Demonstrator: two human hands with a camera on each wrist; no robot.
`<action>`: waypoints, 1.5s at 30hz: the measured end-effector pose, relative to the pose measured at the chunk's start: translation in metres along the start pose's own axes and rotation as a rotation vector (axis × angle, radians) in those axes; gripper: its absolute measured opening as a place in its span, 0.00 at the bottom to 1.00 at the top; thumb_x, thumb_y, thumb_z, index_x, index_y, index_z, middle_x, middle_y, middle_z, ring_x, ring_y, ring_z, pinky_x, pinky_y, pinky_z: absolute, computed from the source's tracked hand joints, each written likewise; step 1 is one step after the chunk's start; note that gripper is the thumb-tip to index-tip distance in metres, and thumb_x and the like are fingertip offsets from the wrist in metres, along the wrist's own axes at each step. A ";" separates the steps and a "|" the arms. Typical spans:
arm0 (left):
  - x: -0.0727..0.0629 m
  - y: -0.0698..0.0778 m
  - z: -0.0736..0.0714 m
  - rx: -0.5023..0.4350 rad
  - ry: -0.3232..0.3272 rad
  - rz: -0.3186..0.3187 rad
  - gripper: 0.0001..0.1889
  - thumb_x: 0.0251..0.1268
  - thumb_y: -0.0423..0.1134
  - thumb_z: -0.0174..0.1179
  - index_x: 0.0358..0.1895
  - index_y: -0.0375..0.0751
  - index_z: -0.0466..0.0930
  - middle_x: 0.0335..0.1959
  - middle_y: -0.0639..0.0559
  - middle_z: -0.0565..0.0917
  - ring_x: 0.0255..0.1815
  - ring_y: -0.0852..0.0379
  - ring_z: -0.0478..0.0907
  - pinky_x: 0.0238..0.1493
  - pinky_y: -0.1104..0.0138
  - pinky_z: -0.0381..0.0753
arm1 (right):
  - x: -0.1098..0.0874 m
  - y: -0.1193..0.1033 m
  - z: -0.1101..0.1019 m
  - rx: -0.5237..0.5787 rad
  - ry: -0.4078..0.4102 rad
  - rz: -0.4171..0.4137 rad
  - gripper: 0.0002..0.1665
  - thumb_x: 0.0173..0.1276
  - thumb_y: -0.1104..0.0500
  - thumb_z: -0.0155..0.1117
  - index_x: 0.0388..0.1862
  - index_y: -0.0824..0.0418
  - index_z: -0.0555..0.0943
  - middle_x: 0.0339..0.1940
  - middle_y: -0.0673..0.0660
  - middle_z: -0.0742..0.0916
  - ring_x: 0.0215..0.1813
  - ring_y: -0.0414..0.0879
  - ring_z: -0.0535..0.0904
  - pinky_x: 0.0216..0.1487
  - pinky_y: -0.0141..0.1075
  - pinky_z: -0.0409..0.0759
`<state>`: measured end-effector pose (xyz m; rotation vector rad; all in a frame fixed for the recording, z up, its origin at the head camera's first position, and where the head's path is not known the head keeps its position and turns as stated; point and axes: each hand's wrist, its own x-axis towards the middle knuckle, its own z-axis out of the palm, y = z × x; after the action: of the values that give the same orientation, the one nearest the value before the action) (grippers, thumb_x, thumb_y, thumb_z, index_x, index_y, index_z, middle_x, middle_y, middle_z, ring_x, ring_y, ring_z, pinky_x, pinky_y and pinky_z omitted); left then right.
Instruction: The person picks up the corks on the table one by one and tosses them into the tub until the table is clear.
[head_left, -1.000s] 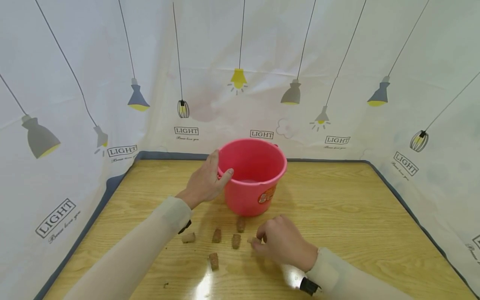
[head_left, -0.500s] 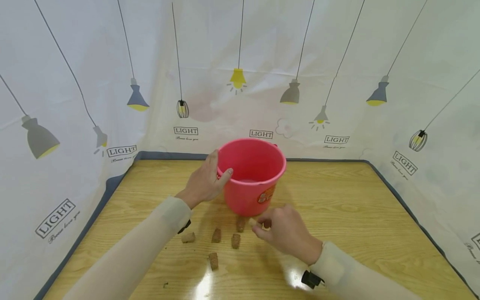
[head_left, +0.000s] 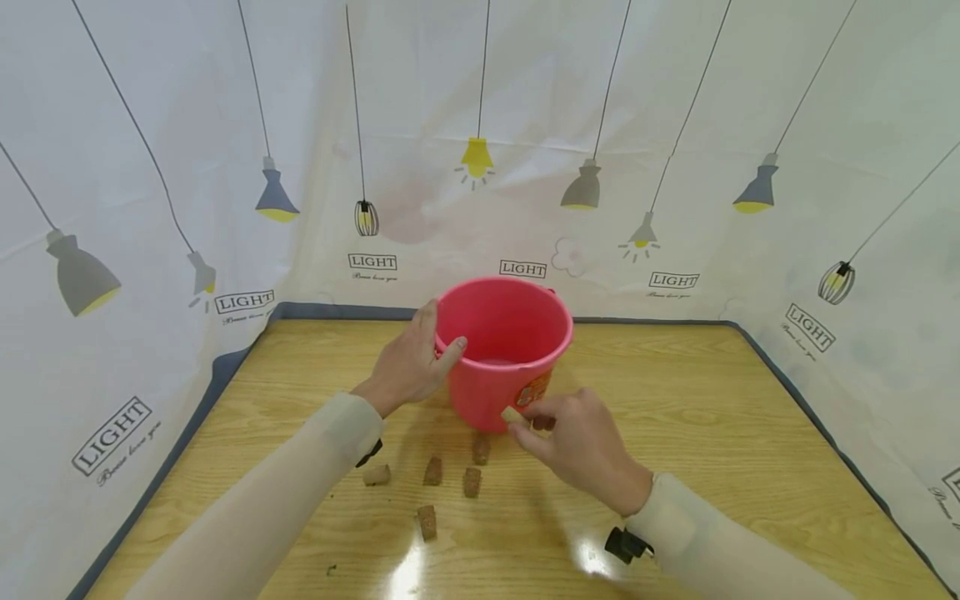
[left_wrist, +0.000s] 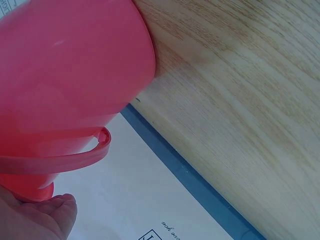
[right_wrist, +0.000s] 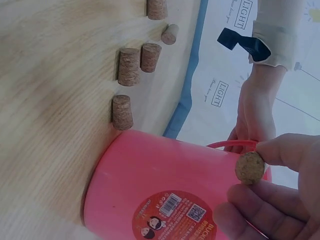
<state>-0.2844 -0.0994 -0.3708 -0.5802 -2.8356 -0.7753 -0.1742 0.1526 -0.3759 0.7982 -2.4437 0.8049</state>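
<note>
A pink bucket (head_left: pixel 487 396) stands upright on the wooden table, its mouth facing up. My left hand (head_left: pixel 411 360) grips its rim on the left side, thumb over the near edge and fingers along the outside. In the left wrist view the bucket's handle (left_wrist: pixel 60 162) hangs down against its wall. My right hand (head_left: pixel 588 450) pinches a pale cork (head_left: pixel 514 417) between thumb and fingers, raised in front of the bucket's lower wall. The right wrist view shows the round end of that cork (right_wrist: pixel 250 168).
Several corks lie loose before the bucket: a pale cork (head_left: pixel 377 475) at left, a brown cork (head_left: pixel 427 522) nearest me, and a brown cork (head_left: pixel 482 450) close to the bucket's base. Behind the table (head_left: pixel 675 400) rises a white sheet (head_left: pixel 450 242) printed with lamps.
My right hand has lifted the pale cork from the table and carried it up and forward toward the bucket. The left hand and bucket have stayed put.
</note>
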 end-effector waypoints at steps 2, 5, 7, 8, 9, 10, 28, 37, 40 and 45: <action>0.000 0.000 0.000 0.000 -0.001 0.000 0.47 0.76 0.61 0.47 0.83 0.34 0.41 0.80 0.40 0.57 0.69 0.40 0.70 0.62 0.46 0.78 | 0.002 0.001 -0.001 -0.011 0.015 -0.004 0.05 0.58 0.58 0.80 0.32 0.57 0.92 0.25 0.47 0.90 0.26 0.34 0.83 0.29 0.25 0.81; 0.000 0.000 0.000 -0.001 -0.002 -0.002 0.47 0.76 0.61 0.47 0.83 0.34 0.41 0.80 0.40 0.57 0.70 0.40 0.69 0.63 0.46 0.78 | 0.005 0.002 -0.004 -0.007 0.033 -0.005 0.05 0.59 0.58 0.80 0.33 0.57 0.92 0.26 0.47 0.90 0.27 0.35 0.84 0.30 0.27 0.81; 0.001 0.000 0.000 0.000 -0.002 -0.002 0.47 0.76 0.62 0.47 0.83 0.34 0.41 0.80 0.40 0.57 0.70 0.41 0.69 0.63 0.46 0.78 | 0.007 0.002 -0.006 -0.012 0.044 -0.002 0.06 0.60 0.57 0.80 0.34 0.58 0.92 0.27 0.47 0.91 0.28 0.36 0.84 0.31 0.29 0.82; 0.001 0.000 0.000 0.001 -0.003 -0.003 0.47 0.76 0.62 0.47 0.83 0.34 0.41 0.80 0.40 0.57 0.70 0.41 0.69 0.63 0.46 0.78 | 0.008 0.002 -0.008 -0.012 0.050 -0.003 0.07 0.60 0.57 0.80 0.34 0.58 0.92 0.27 0.47 0.91 0.28 0.37 0.84 0.31 0.31 0.83; 0.001 0.000 0.000 0.002 -0.004 -0.004 0.46 0.76 0.62 0.47 0.83 0.34 0.41 0.80 0.40 0.57 0.70 0.40 0.69 0.63 0.46 0.78 | 0.009 0.002 -0.009 -0.017 0.058 -0.005 0.07 0.60 0.56 0.80 0.34 0.59 0.92 0.27 0.48 0.91 0.28 0.37 0.84 0.32 0.32 0.83; 0.000 0.000 0.000 0.004 -0.005 -0.003 0.47 0.76 0.62 0.47 0.83 0.34 0.41 0.80 0.40 0.57 0.71 0.40 0.69 0.63 0.46 0.77 | 0.011 0.002 -0.010 -0.018 0.067 -0.007 0.08 0.60 0.57 0.80 0.34 0.59 0.92 0.27 0.48 0.91 0.28 0.39 0.85 0.32 0.32 0.83; 0.000 0.000 -0.001 0.002 -0.016 -0.009 0.47 0.76 0.62 0.47 0.83 0.35 0.40 0.81 0.41 0.55 0.72 0.40 0.67 0.65 0.45 0.76 | 0.034 0.007 -0.023 -0.017 0.169 -0.038 0.06 0.64 0.56 0.76 0.33 0.58 0.92 0.24 0.44 0.89 0.30 0.41 0.84 0.29 0.36 0.80; 0.002 0.000 0.001 0.000 -0.015 0.004 0.47 0.76 0.62 0.46 0.83 0.35 0.40 0.82 0.41 0.54 0.73 0.40 0.66 0.64 0.45 0.77 | 0.046 0.013 -0.024 -0.038 0.227 -0.031 0.08 0.64 0.56 0.76 0.33 0.61 0.91 0.25 0.49 0.89 0.29 0.46 0.84 0.26 0.35 0.78; 0.002 0.000 0.000 -0.001 -0.018 -0.002 0.47 0.76 0.62 0.47 0.83 0.35 0.39 0.82 0.41 0.54 0.72 0.40 0.66 0.64 0.45 0.77 | 0.051 0.013 -0.024 -0.056 0.235 -0.027 0.09 0.64 0.56 0.77 0.34 0.62 0.91 0.26 0.51 0.90 0.30 0.47 0.85 0.29 0.37 0.80; 0.001 0.000 0.000 -0.002 -0.022 -0.012 0.47 0.76 0.62 0.47 0.83 0.36 0.39 0.81 0.41 0.55 0.72 0.40 0.66 0.64 0.44 0.77 | 0.059 0.014 -0.022 -0.101 0.233 -0.036 0.12 0.65 0.54 0.75 0.36 0.63 0.91 0.27 0.52 0.90 0.27 0.46 0.83 0.29 0.36 0.79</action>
<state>-0.2851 -0.0989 -0.3707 -0.5755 -2.8609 -0.7788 -0.2218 0.1531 -0.3323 0.6690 -2.2374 0.7122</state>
